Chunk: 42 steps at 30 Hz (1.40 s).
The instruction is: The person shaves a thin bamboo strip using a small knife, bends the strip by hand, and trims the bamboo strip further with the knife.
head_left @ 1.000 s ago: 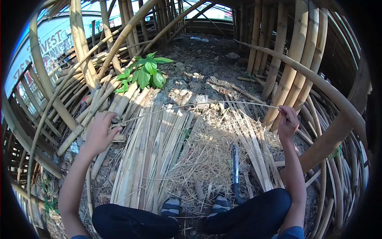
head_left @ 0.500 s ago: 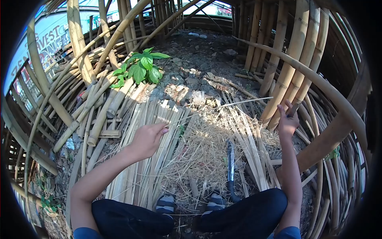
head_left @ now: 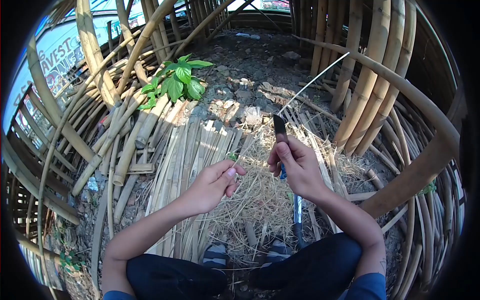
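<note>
A thin pale bamboo strip rises to the upper right from my left hand, whose thumb and finger pinch its near end. My right hand is wrapped around a knife. The dark blade points up and leans slightly left, and a bit of blue shows below the fingers. Behind the blade, the strip passes close to it in this view. Beneath both hands lies a heap of pale shavings.
Split bamboo slats lie in a row at left, near a green leafy plant. A long dark tool rests by my right foot. Thick bamboo poles stand at right, with a slanting pole near my right arm.
My right hand has come left and inward from the poles, and the knife now shows in it. My left hand is slightly lower and further right. The strip now points more steeply upward.
</note>
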Each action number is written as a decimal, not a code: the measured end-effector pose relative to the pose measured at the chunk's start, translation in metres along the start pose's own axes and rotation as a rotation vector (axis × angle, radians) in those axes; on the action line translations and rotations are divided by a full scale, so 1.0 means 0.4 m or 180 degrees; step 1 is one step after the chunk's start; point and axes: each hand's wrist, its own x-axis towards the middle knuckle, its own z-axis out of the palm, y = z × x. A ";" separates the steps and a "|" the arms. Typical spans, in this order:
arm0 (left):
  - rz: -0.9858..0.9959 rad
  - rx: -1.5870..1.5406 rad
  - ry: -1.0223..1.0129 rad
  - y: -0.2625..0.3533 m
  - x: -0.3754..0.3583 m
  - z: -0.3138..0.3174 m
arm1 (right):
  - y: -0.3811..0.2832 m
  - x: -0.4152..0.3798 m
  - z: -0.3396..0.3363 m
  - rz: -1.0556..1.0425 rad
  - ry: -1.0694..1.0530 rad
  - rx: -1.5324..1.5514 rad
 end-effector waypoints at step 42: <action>0.0036 0.0339 -0.0110 0.052 -0.103 -0.014 | -0.026 -0.042 0.041 0.1116 -0.0764 -0.0025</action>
